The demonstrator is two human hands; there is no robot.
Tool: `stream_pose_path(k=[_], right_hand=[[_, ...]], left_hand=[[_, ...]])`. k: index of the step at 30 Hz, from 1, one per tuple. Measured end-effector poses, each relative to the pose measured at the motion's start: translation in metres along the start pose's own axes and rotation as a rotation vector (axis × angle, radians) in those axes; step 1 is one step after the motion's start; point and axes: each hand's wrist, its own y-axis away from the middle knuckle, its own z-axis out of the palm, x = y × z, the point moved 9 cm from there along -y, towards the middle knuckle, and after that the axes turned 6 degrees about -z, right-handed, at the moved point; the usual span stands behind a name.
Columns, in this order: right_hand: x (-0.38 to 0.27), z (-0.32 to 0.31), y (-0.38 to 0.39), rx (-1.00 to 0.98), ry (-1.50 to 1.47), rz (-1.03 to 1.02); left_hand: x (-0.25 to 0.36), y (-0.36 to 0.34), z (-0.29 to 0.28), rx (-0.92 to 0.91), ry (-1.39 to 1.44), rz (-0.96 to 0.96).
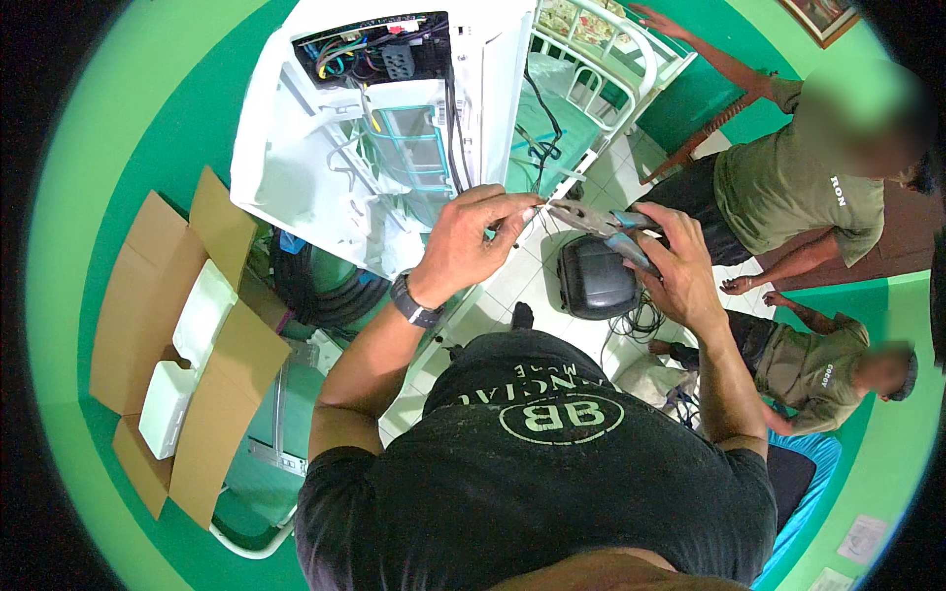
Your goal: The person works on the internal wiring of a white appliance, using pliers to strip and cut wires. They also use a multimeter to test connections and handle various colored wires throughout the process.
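Note:
My left hand (473,236), with a dark watch at its wrist, is closed, pinching the end of a thin wire (538,204) between thumb and fingers. My right hand (682,264) is wrapped round the blue-and-grey handles of a pair of pliers (583,217). Their metal jaws point left and sit at the wire beside my left fingertips; whether they grip it is too small to tell. Just beyond my left hand is an opened white air conditioner unit (493,89). It shows a mesh filter (409,138) and an electrical compartment (374,51) with coloured wires.
An open cardboard box (232,364) with white foam stands at the left, near coiled black tubing (320,286). A black case (598,278) and loose cables (636,330) lie on the tiled floor. Two people (788,187) are at the right. A white metal bed frame (645,64) stands behind.

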Motion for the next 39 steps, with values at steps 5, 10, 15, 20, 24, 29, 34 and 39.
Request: stream_pose_path(k=[5, 10, 15, 20, 24, 29, 34, 39], right_hand=[[-0.002, -0.008, -0.002, -0.05, 0.163, -0.068], [-0.003, -0.009, -0.008, -0.036, 0.196, -0.101], [-0.004, -0.011, -0.009, -0.026, 0.216, -0.151], [0.0, -0.006, -0.006, -0.071, 0.182, -0.125], [0.004, -0.003, -0.004, -0.116, 0.151, -0.117], [0.019, 0.013, 0.004, -0.218, -0.163, -0.121], [0.038, 0.075, 0.042, -0.725, -1.111, 0.244], [0.019, 0.092, 0.073, -0.87, -1.943, 0.435]], left_hand=[[-0.004, -0.002, 0.001, -0.018, 0.086, -0.055], [-0.002, -0.002, 0.001, -0.037, 0.045, -0.038], [0.007, 0.0, 0.0, -0.038, 0.024, -0.024], [0.008, 0.002, 0.001, -0.054, -0.015, -0.025], [0.009, 0.002, 0.002, -0.059, -0.046, -0.023], [0.014, 0.004, 0.005, -0.086, -0.061, 0.1], [0.021, 0.009, 0.011, -0.195, -0.095, 0.207], [0.027, 0.013, 0.015, -0.226, -0.05, 0.32]])
